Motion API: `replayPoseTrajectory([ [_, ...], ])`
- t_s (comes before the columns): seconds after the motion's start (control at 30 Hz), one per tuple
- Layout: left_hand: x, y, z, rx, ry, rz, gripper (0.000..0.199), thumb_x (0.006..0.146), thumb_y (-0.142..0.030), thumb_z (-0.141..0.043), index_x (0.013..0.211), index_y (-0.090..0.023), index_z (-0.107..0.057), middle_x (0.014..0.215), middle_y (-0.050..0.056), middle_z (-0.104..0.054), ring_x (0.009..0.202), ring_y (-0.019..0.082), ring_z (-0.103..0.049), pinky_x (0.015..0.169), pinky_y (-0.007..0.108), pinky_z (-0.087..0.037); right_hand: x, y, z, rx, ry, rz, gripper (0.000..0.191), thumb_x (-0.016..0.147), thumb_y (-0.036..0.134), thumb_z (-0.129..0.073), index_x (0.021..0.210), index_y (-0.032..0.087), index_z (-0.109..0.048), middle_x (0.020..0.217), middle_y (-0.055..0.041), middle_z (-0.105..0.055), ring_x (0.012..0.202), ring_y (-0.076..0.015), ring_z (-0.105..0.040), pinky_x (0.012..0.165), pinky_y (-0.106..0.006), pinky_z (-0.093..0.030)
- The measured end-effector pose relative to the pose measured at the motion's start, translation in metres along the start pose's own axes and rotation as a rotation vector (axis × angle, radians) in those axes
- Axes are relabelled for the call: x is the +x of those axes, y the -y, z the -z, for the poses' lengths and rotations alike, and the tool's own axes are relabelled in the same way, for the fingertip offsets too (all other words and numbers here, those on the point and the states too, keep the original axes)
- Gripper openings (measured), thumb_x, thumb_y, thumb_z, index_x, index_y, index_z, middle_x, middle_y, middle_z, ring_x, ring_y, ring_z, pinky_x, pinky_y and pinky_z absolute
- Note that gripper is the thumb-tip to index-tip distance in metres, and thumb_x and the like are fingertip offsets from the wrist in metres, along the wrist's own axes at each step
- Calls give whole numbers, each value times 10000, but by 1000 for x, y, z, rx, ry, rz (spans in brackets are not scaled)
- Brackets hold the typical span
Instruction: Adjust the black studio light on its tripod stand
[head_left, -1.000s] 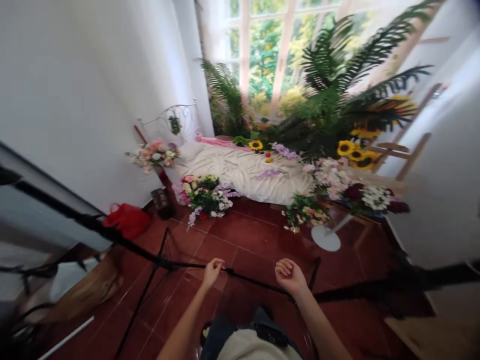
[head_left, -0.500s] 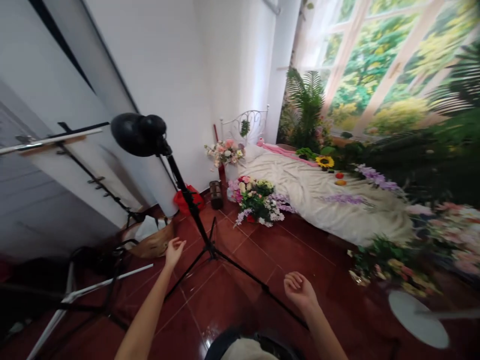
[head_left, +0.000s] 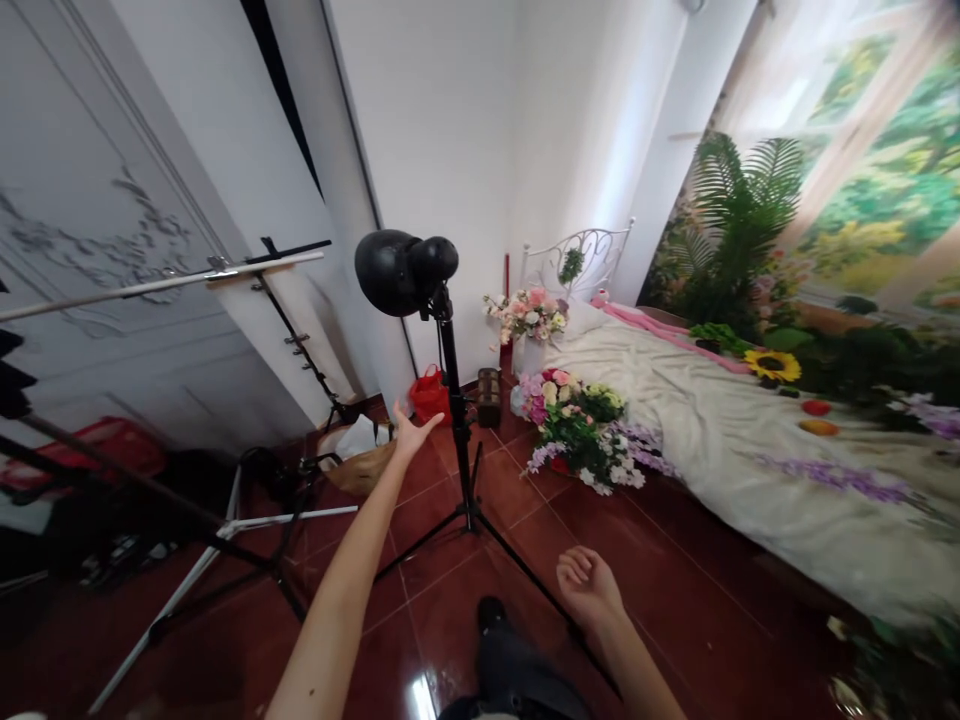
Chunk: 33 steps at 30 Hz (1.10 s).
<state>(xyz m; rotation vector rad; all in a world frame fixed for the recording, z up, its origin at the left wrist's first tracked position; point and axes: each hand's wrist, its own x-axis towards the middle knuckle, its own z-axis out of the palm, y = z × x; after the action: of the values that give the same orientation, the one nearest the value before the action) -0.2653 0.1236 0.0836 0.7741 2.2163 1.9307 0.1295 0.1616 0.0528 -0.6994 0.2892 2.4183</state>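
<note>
My left hand (head_left: 412,436) reaches forward with thumb and fingers spread, holding nothing. It is nearest to the black pole of a light stand (head_left: 456,400), just left of it, with a visible gap in the picture. A black studio lamp head (head_left: 405,270) tops that pole, and its tripod legs spread over the floor. Lower down, my right hand (head_left: 589,588) hangs with its fingers loosely curled in toward the palm. Nothing shows in it. One tripod leg passes beside and behind this hand.
A bed with a cream cover (head_left: 675,400) stands at right, with mixed flowers (head_left: 574,425) on the floor before it. A red bag (head_left: 429,395), a small brown chest (head_left: 489,397) and a tan bag (head_left: 364,465) lie beyond the stand. White stand legs (head_left: 187,590) cross the left floor.
The view has turned left and come closer to the light stand. My left hand has stretched toward the pole, its fingers opening wider. My right hand stays low and curled.
</note>
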Motion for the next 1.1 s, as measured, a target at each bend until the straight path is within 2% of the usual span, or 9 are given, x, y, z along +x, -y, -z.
replayPoseTrajectory([
  [0.2, 30, -4, -37, -206, 169, 61, 780, 601, -396, -736, 1250, -189, -356, 1200, 170, -508, 1088, 206, -525, 949, 397, -388, 56, -4, -49, -274, 157, 69, 254, 738, 109, -427, 559, 210, -278, 417, 85, -292, 337, -58, -286, 340, -178, -244],
  [0.3, 37, -12, -54, -257, 277, 48, 685, 578, -371, -751, 1164, -182, -453, 1079, 128, -591, 939, 172, -593, 872, 356, -445, 89, -11, -74, -473, 249, 116, 272, 756, 205, -473, 568, 211, -277, 434, 92, -272, 347, -57, -277, 342, -177, -259],
  [0.4, 37, -21, -68, -259, 377, 13, 474, 630, -423, -694, 1008, -167, -566, 897, 70, -648, 775, 148, -616, 747, 298, -487, 126, -19, -99, -673, 243, 176, 251, 772, 301, -500, 600, 210, -342, 475, 80, -336, 388, -64, -349, 355, -173, -296],
  [0.53, 35, -20, -83, -247, 294, 76, 369, 646, -490, -649, 750, -140, -597, 621, 20, -605, 552, 131, -571, 539, 252, -465, 184, -29, -136, -1043, 258, 371, 145, 774, 352, -501, 815, 214, -509, 796, -12, -592, 687, -122, -564, 493, -198, -432],
  [0.63, 35, -12, -90, -262, 241, 126, 372, 648, -507, -639, 662, -145, -555, 548, 7, -563, 489, 130, -541, 482, 247, -434, 230, -41, -162, -1280, 331, 540, 306, 760, 382, -508, 1027, 234, -500, 1138, -75, -553, 1003, -194, -538, 620, -264, -489],
  [0.73, 38, -8, -91, -242, 198, 90, 356, 650, -489, -645, 639, -150, -539, 573, 20, -571, 524, 137, -552, 520, 255, -443, 265, -59, -176, -1421, 431, 693, 390, 781, 416, -476, 1118, 222, -449, 1240, -103, -484, 1106, -207, -490, 727, -320, -495],
  [0.83, 42, -14, -88, -200, 131, -11, 316, 655, -457, -653, 705, -160, -559, 680, 42, -605, 642, 152, -584, 627, 267, -466, 278, -77, -178, -1553, 530, 706, 337, 829, 421, -409, 1085, 211, -473, 1105, -87, -566, 983, -183, -559, 757, -326, -491],
  [0.97, 50, -26, -84, -246, 66, -80, 323, 696, -417, -631, 902, -179, -561, 873, 72, -626, 786, 155, -601, 745, 277, -468, 267, -92, -176, -1582, 513, 736, 311, 844, 414, -404, 1073, 219, -485, 1003, -62, -606, 815, -173, -601, 704, -320, -503],
  [1.1, 58, -32, -85, -294, 223, -24, 285, 702, -430, -617, 799, -165, -580, 733, 59, -627, 651, 151, -603, 649, 274, -487, 250, -95, -175, -1604, 485, 832, 290, 829, 396, -459, 1058, 219, -475, 937, -60, -631, 803, -185, -615, 715, -322, -497],
])
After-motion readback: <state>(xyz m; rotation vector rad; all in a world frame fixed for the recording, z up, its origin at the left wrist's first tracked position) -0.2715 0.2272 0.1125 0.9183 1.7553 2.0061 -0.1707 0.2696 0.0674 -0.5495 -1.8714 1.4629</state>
